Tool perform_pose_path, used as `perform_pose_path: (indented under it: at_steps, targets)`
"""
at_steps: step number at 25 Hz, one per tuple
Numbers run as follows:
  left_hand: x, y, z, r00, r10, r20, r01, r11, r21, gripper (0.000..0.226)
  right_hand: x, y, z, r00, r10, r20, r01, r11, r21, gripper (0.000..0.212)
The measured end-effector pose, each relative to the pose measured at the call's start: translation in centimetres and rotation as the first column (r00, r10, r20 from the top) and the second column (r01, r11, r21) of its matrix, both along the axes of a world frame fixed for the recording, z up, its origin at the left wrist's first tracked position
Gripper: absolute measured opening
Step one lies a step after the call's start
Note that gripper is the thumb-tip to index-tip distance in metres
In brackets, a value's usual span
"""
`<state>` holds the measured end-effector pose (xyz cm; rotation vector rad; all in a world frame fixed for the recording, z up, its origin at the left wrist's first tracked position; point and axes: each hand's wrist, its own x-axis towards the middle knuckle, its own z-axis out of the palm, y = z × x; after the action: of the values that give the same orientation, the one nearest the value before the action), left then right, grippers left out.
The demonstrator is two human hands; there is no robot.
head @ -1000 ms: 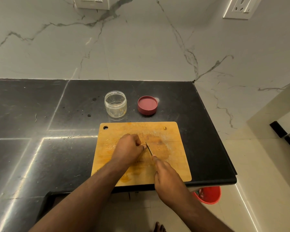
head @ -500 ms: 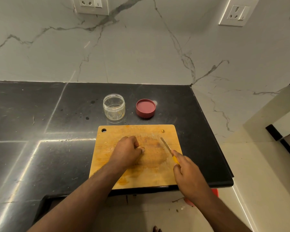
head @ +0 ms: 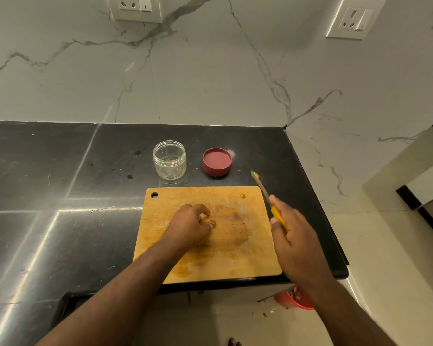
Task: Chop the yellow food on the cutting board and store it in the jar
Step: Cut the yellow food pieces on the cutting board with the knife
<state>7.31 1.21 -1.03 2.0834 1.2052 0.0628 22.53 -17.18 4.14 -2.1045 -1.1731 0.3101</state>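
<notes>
Presently the left hand (head: 189, 227) pinches yellow food (head: 208, 221) mid-board; the right hand (head: 294, 242), gripping the knife (head: 269, 198), sits at its 3 o'clock, blade pointing 11 o'clock.

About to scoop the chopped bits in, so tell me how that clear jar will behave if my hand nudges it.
The jar looks empty and thin-walled, so probably light and apt to slide on the glossy black counter. It is squat and wide-mouthed, so tipping seems unlikely. Its lid is off beside it, so a knock could spill contents.
</notes>
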Motion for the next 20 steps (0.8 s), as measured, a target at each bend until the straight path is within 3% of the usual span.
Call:
perform_pose_path:
  at_steps: [2, 7, 9, 12, 13, 16, 20]
  targets:
    - [-0.1, 0.0, 0.0, 1.000, 0.000, 0.002, 0.000, 1.000, -0.003, 0.039, 0.8, 2.0, -0.1, 1.000, 0.009, 0.007, -0.009, 1.000, 0.022, 0.043]
    - [-0.1, 0.1, 0.3, 1.000, -0.018, -0.009, 0.018, 1.000, 0.006, 0.041, 2.3, 4.4, -1.6, 1.000, 0.030, -0.003, -0.030, 0.984, -0.177, 0.044]
    - [0.0, 0.1, 0.2, 1.000, -0.015, -0.008, 0.015, 1.000, -0.008, 0.041, 2.3, 4.2, -0.5, 1.000, 0.016, 0.022, -0.013, 0.992, -0.125, 0.043]
    - [-0.2, 0.0, 0.2, 1.000, -0.012, -0.007, 0.012, 1.000, -0.017, 0.041, 2.0, 3.7, 1.0, 0.997, -0.016, 0.070, 0.009, 0.994, 0.106, 0.042]
    - [-0.2, 0.0, 0.2, 1.000, -0.008, -0.005, 0.008, 1.000, -0.015, 0.041, 1.9, 3.7, 0.9, 0.998, -0.007, 0.065, 0.001, 0.995, 0.097, 0.043]
    - [-0.2, -0.2, 0.3, 1.000, -0.021, -0.015, 0.021, 1.000, 0.003, 0.043, 1.7, 2.7, -0.8, 0.999, 0.020, 0.034, -0.014, 0.987, -0.159, 0.045]
    - [-0.4, 0.1, 0.3, 0.998, -0.049, -0.031, 0.049, 0.999, -0.003, 0.043, 2.0, 2.4, 2.2, 0.999, -0.020, 0.030, 0.019, 1.000, 0.005, 0.042]
